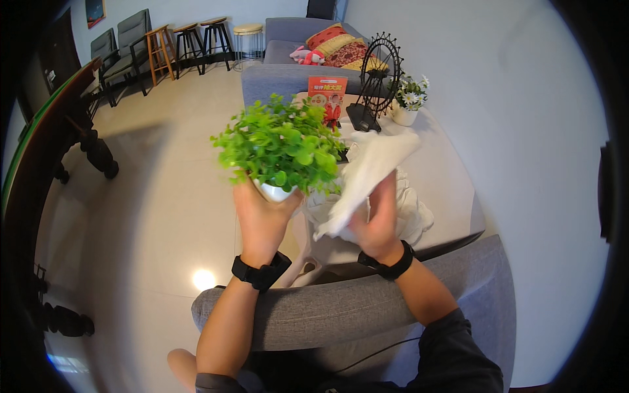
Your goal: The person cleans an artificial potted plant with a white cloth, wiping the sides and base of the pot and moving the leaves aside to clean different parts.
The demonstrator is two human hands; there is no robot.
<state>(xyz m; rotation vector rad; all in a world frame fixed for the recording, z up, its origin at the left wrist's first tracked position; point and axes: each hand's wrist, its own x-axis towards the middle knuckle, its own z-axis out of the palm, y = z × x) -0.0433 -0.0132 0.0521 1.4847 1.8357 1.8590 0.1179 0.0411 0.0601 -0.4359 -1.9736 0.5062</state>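
My left hand (pixel 265 211) grips a small white pot (pixel 275 191) that holds a bushy green leafy plant (pixel 285 142); the foliage hides part of the fingers. A white cloth (pixel 371 172), slightly blurred, is held in my right hand (pixel 378 216), just right of the plant. Below and behind that hand, more crumpled white fabric (pixel 415 211) lies on a light-coloured side table (pixel 452 182). Both wrists wear black bands.
Farther back on the table are a black Ferris wheel model (pixel 381 78), a red printed card (pixel 327 96) and a white pot of daisies (pixel 405 115). A grey sofa arm (pixel 334 314) crosses in front of me. Another sofa (pixel 290 44) with cushions stands behind; stools line the wall.
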